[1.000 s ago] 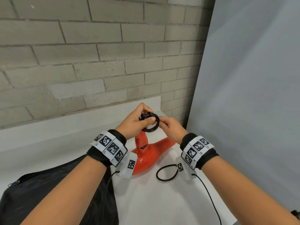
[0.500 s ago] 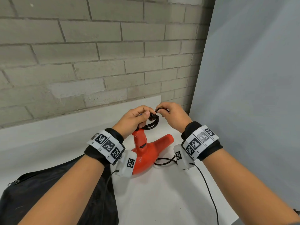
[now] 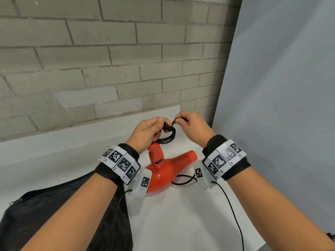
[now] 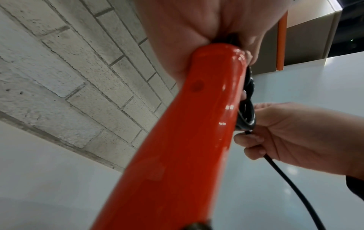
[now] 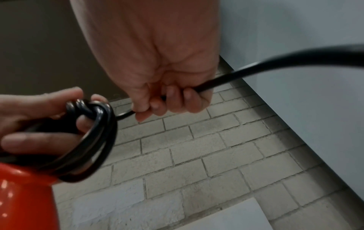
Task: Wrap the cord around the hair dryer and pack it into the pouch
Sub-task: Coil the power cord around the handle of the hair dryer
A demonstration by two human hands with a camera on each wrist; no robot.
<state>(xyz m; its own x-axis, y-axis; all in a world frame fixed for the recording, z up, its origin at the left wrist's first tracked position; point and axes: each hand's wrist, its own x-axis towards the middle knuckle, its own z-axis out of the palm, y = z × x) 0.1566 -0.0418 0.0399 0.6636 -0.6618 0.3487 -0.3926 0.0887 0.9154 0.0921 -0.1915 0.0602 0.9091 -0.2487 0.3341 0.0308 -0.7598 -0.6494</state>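
An orange-red hair dryer stands on the white table with its handle pointing up. My left hand grips the top of the handle together with several black cord loops coiled there. My right hand pinches the free black cord just right of the coil, fingers curled round it. The rest of the cord lies in a loop on the table behind the dryer's body. The black pouch lies at the lower left, partly under my left forearm.
A grey brick wall stands right behind the table. A pale grey panel closes off the right side. A thin black wire hangs from my right wrist band over the table's right edge.
My right hand has risen from beside the coil and carried the cord up over the top of the handle. The slack loop on the table has shrunk. The left hand holds steady.
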